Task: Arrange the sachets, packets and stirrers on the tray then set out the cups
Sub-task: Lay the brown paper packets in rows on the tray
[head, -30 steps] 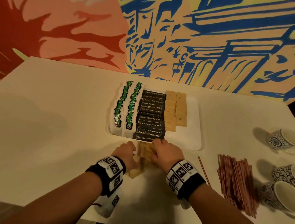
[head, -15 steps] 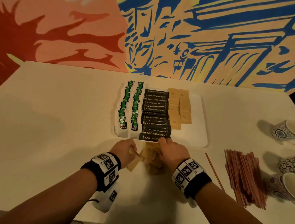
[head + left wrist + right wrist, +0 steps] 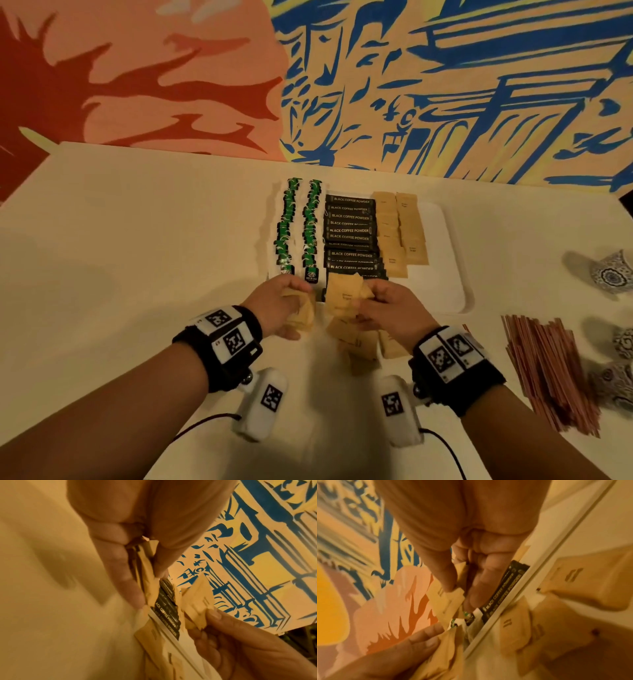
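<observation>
A white tray [image 3: 445,260] holds two rows of green tea sachets [image 3: 289,226], a column of black coffee packets [image 3: 351,233] and two rows of brown sugar packets [image 3: 399,233]. My left hand [image 3: 274,305] grips a bunch of brown sugar packets [image 3: 303,313] just in front of the tray's near edge. My right hand [image 3: 387,308] pinches a few brown sugar packets [image 3: 342,294], lifted over that edge. More brown packets [image 3: 359,342] lie loose on the table between my wrists. The left wrist view shows thumb and fingers [image 3: 130,582] clamping the packets [image 3: 149,582].
A pile of reddish stirrers [image 3: 548,370] lies on the table to the right. Patterned blue-and-white cups [image 3: 613,274] stand at the far right edge. A painted wall rises behind the table. The table's left half shows bare white surface [image 3: 137,257].
Both hands have risen off the loose pile and drawn apart, each now holding brown sugar packets; earlier they were pressed together over the pile on the table.
</observation>
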A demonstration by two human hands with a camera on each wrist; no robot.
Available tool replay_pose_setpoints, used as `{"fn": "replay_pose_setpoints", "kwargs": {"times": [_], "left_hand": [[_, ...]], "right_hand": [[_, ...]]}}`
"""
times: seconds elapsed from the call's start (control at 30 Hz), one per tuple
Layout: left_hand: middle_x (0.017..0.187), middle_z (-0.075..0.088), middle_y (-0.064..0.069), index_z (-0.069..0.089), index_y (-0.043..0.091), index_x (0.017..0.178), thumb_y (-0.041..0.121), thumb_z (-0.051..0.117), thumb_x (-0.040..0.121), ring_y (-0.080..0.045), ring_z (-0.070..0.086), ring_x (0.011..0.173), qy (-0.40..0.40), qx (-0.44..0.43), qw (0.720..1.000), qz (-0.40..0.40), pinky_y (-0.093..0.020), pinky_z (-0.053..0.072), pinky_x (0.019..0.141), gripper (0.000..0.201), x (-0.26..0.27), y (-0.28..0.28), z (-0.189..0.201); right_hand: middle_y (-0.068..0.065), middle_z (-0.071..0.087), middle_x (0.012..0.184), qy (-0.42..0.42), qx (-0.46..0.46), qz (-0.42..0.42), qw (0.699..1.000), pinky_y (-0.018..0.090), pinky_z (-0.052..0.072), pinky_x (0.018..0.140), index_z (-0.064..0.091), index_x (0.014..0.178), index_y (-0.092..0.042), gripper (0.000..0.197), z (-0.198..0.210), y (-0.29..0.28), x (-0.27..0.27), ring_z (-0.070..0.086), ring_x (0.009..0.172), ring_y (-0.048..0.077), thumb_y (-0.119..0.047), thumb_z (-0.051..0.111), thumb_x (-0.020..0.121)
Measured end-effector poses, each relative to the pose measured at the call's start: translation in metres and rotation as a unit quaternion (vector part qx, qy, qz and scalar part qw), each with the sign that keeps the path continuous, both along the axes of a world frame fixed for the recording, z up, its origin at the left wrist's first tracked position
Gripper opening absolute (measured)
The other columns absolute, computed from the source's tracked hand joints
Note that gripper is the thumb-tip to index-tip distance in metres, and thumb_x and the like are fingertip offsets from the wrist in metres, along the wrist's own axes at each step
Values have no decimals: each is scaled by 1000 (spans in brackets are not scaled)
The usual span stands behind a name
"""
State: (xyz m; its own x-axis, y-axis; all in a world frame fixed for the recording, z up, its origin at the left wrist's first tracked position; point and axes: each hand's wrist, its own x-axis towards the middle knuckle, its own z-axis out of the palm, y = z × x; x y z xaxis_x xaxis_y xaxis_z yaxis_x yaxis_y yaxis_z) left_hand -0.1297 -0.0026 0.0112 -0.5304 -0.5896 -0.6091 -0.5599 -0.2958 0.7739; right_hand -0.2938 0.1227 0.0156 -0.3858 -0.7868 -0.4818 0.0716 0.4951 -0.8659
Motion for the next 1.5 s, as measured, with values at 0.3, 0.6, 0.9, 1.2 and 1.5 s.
{"fn": "replay_pose_setpoints", "kwargs": {"times": [0.3,0.6,0.9,1.2,1.5], "left_hand": [[108,70,-13,66,19,108,41,42,97,-29,68,96,91,133,986,50,-36,59,67,34,-23,7,17],[108,69,-13,62,10,116,21,62,91,-24,69,92,80,77,992,55,-29,58,62,27,-43,18,5],[102,68,-9,62,12,115,23,60,93,-19,67,84,61,70,992,81,-27,57,56,25,-58,29,5],[93,70,-8,63,16,97,24,61,91,-20,70,79,52,55,994,81,-32,59,62,10,-76,32,6],[102,68,-11,62,12,110,24,61,91,-23,68,90,47,62,992,100,-32,59,61,21,-84,22,-1]], "right_hand": [[7,71,83,-38,-28,-35,998,25,57,57,62,95,-9,18,2,-15,10,67,61,15,-7,72,80],[8,72,81,-92,-41,-42,994,25,56,58,64,100,-11,14,5,-1,-23,69,65,17,-2,57,91],[15,71,98,-125,-66,-97,985,33,59,69,62,109,-18,29,6,6,-54,71,82,30,1,60,87],[3,69,81,65,-52,-47,995,32,56,69,66,77,-20,9,-11,4,-57,62,75,13,-21,67,86],[3,64,91,30,2,125,992,32,58,71,65,119,-23,38,-17,5,-74,68,86,25,-3,63,86]]}}
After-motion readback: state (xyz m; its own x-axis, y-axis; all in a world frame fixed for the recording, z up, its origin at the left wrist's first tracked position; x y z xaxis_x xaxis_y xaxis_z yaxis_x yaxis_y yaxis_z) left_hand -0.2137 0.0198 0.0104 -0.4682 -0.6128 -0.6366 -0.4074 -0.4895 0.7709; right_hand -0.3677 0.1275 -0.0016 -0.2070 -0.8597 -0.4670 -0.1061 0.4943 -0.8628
